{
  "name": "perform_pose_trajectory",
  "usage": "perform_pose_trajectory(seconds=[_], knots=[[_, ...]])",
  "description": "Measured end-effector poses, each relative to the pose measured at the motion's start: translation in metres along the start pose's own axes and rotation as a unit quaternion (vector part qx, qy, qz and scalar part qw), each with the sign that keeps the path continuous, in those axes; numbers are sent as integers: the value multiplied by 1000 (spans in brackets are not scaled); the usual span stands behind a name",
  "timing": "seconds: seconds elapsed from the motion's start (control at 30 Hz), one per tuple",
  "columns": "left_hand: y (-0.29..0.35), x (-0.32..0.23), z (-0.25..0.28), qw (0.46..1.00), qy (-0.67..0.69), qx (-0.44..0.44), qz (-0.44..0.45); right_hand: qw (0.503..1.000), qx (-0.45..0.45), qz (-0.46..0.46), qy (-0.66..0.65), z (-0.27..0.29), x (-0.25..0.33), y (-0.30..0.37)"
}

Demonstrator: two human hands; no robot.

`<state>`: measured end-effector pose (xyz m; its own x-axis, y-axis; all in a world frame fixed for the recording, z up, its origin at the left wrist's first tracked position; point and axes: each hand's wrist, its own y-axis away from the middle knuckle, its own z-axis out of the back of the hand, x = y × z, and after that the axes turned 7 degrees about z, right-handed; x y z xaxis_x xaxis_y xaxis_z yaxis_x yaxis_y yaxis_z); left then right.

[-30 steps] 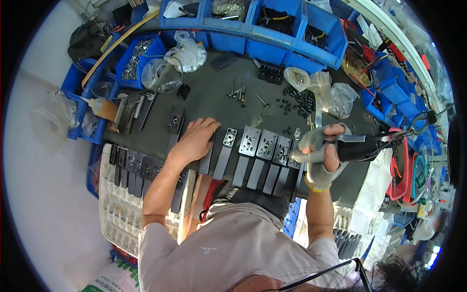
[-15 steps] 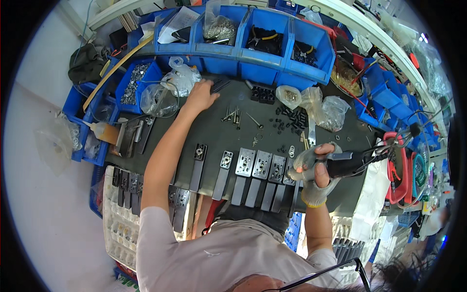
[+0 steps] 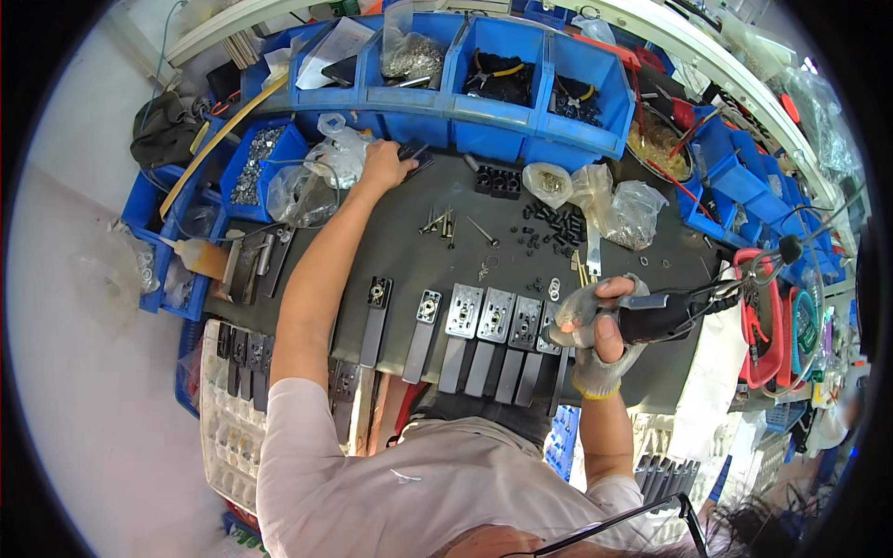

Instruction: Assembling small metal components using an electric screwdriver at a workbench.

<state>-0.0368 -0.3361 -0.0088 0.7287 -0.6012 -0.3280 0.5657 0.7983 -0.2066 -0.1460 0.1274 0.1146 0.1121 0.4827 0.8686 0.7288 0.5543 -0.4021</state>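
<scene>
My left hand [image 3: 384, 168] reaches to the far side of the bench, its fingers closed around a dark elongated part [image 3: 413, 154] just in front of the blue bins. The fingertips are partly hidden. In a fingerless-looking grey glove, my right hand [image 3: 603, 325] grips a black power screwdriver [image 3: 656, 317] with a cord at its rear end. The tool's front end points left over the row of dark grey handles with silver plates [image 3: 496, 314] along the near edge. Apart from that row lie a single silver-plated handle [image 3: 423, 335] and a black-topped one [image 3: 374, 321].
Blue bins [image 3: 496, 119] line the back. On the grey mat are loose screws [image 3: 439, 221], small black parts [image 3: 558, 223], a black block with holes [image 3: 499, 181] and plastic bags [image 3: 636, 216]. A glue bottle [image 3: 198, 256] stands left; a red basket [image 3: 765, 325] lies right.
My left hand has shifted slightly farther away, and its fingers have closed on the dark part. The right hand with the screwdriver stays nearly in place; the whole view has shifted a little.
</scene>
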Motion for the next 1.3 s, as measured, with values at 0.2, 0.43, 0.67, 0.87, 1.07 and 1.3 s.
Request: perform_pose_trajectory(seconds=[0.2, 0.43, 0.67, 0.87, 1.07, 1.3], knots=[[102, -36, 80, 891, 404, 171, 116, 998, -2, 43, 40, 5, 3, 12], [259, -65, 108, 833, 460, 226, 206, 998, 6, 10, -54, -8, 12, 19], [292, -76, 64, 861, 430, 167, 217, 993, 42, -4, -106, -17, 15, 22], [289, -69, 56, 912, 348, 147, 163, 999, 17, 10, -43, -6, 6, 25], [289, -84, 63, 949, 274, 90, 129, 998, -8, 54, 3, 8, -13, 29], [288, -84, 63, 963, 234, 82, 106, 996, 39, -25, -80, -6, -1, 26]])
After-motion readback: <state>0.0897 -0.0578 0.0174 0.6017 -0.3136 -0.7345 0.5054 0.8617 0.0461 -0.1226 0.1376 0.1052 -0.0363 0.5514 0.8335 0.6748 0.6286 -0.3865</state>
